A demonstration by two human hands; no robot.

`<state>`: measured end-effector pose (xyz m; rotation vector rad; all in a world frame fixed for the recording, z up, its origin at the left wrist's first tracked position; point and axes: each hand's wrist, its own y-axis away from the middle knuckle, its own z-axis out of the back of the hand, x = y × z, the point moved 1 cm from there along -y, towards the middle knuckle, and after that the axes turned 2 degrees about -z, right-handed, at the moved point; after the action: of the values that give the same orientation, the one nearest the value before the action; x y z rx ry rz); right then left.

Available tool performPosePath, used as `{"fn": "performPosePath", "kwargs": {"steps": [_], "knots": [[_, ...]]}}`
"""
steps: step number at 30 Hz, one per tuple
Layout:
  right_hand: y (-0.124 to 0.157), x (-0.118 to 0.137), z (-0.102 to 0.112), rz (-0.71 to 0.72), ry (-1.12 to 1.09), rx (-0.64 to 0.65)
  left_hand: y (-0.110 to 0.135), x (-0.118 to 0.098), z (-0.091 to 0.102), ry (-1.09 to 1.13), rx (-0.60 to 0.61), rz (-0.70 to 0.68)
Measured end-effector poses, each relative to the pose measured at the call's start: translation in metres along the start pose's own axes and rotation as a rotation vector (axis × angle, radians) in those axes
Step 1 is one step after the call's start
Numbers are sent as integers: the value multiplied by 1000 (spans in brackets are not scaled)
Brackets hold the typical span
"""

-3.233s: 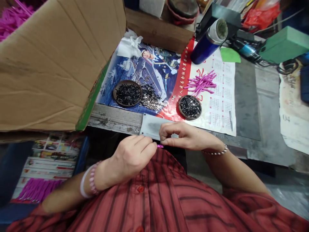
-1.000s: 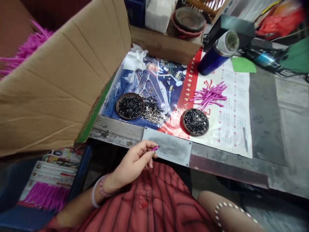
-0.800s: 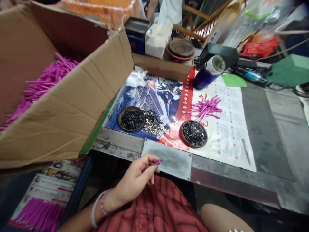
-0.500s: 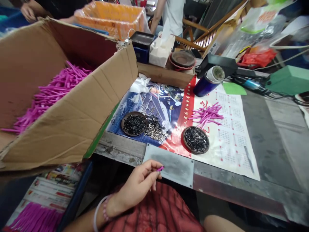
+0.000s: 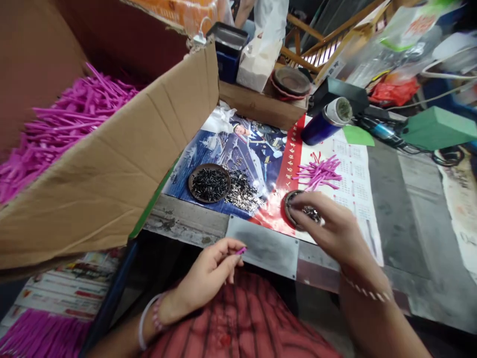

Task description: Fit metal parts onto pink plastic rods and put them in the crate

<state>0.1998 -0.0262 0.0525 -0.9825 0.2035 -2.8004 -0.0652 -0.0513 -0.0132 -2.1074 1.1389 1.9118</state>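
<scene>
My left hand (image 5: pixel 213 266) is closed, pinching a short magenta stick (image 5: pixel 241 250) whose tip shows past the fingertips, in front of the grey metal plate (image 5: pixel 263 246) at the table edge. Over the right round dish (image 5: pixel 287 211) of small dark metal pieces (image 5: pixel 311 214) hangs my right hand (image 5: pixel 328 223), its fingers curved down; motion blur hides whether they grip anything. Behind that dish lies a loose bunch of magenta sticks (image 5: pixel 321 171). A second dish (image 5: pixel 194 191) holds black pin-like pieces, with small shiny metal bits (image 5: pixel 244 191) spilled beside it.
A large cardboard box (image 5: pixel 164 124) full of magenta sticks (image 5: pixel 70 119) stands at left. More sticks (image 5: pixel 44 333) lie on newspaper below it. A blue flask (image 5: pixel 322 124), a tissue pack (image 5: pixel 259 62) and a green box (image 5: pixel 439 128) stand at the back. A poster (image 5: pixel 356 184) covers the tabletop.
My right hand has come into view from the right and reached the right dish. My left hand keeps its pinch on the magenta stick. The view has shifted slightly.
</scene>
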Motion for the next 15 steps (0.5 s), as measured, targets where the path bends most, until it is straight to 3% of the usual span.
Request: {"fn": "performPosePath", "kwargs": {"steps": [6,11,15], "knots": [[-45,-66,-24,101,514,378,5,5,9,-1,-4,-5],[-61,-70,-37,170,760,540,8,0,12,36,13,-10],[-68,-74,-42,182,788,584,8,-17,10,120,64,8]]}}
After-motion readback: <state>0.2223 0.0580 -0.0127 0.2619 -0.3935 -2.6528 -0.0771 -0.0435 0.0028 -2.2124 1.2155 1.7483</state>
